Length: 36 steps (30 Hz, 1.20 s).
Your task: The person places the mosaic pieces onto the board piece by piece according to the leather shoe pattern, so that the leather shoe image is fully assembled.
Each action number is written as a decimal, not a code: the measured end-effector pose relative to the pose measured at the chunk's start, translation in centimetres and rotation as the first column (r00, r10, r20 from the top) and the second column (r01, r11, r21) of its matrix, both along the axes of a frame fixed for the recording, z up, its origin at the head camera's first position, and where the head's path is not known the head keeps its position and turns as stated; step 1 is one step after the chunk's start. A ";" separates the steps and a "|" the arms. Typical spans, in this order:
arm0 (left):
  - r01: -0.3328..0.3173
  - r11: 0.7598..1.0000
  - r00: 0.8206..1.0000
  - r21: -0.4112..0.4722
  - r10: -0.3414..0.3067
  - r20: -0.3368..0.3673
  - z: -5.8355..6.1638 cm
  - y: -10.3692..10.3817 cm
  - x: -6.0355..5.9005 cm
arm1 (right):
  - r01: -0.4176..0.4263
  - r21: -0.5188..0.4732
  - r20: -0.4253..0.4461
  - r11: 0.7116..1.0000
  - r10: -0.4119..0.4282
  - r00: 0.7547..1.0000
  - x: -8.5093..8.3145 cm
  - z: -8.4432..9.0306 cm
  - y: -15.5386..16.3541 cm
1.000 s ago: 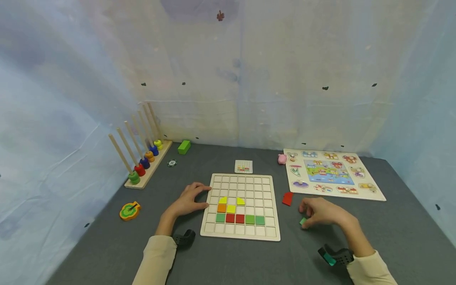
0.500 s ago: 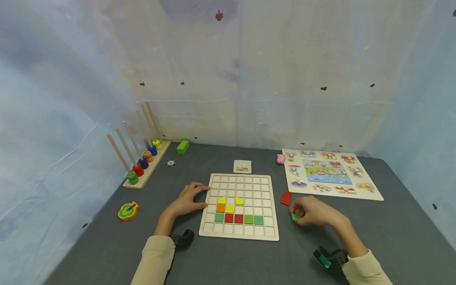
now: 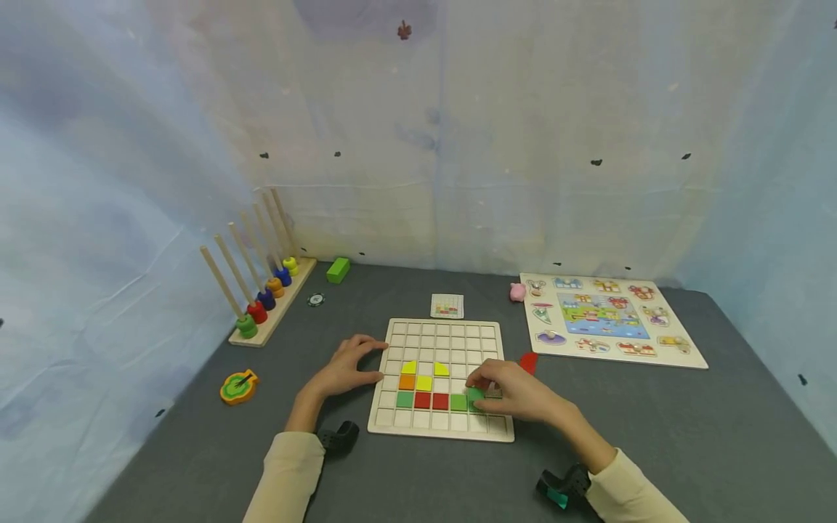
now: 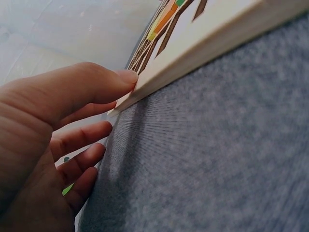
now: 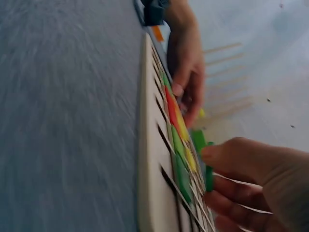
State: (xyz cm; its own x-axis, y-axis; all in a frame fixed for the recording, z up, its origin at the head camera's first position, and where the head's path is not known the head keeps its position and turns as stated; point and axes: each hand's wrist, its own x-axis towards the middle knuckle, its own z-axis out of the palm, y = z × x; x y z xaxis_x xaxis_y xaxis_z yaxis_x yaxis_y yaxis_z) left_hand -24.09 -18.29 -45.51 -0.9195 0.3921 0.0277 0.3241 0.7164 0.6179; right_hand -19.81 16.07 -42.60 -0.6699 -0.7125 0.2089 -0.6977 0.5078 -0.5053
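A wooden grid board (image 3: 399, 423) lies flat in the middle of the table, with green, red, orange and yellow tiles set in some of its squares. My left hand (image 3: 341, 369) rests against the board's left edge, its thumb tip touching the rim in the left wrist view. Over the right end of the green-and-red row, my right hand (image 3: 519, 392) pinches a green tile (image 5: 209, 169) between thumb and fingers. The tile stands on edge close over the board in the right wrist view. Partly hidden behind this hand is a red piece (image 3: 528, 361) on the table.
A small pattern card (image 3: 447, 306) lies beyond the board. At the right are a picture puzzle (image 3: 608, 349) and a pink pig (image 3: 518, 292). To the left stand a peg stacker (image 3: 264, 330), a green block (image 3: 338, 270), a chip (image 3: 316, 299) and an orange-green toy (image 3: 238, 388).
My right hand has picked the green tile up from the table right of the board and carried it left over the grid. My left hand stays at the board's edge.
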 end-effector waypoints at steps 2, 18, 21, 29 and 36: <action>0.005 1.000 1.000 0.003 -0.005 0.000 0.0 0.0 0.0 | -0.001 -0.015 -0.041 1.000 0.000 0.999 -0.2 -0.4 -1.0; 0.012 1.000 1.000 0.017 -0.013 0.015 0.2 0.1 0.1 | 0.036 -0.071 -0.205 0.997 -0.050 0.978 -0.9 -2.1 -4.8; 0.012 1.000 1.000 0.020 -0.012 0.015 0.2 0.0 0.1 | 0.029 -0.080 -0.222 0.996 -0.047 0.974 -0.9 -2.1 -4.7; 0.013 1.000 1.000 0.028 -0.013 0.011 0.3 0.1 0.1 | 0.060 -0.116 -0.267 0.991 -0.089 0.959 -0.9 -2.2 -5.2; 0.017 1.000 1.000 0.018 -0.017 0.002 0.2 0.0 0.0 | 0.098 -0.080 -0.292 0.992 -0.117 0.949 -0.8 -2.2 -5.3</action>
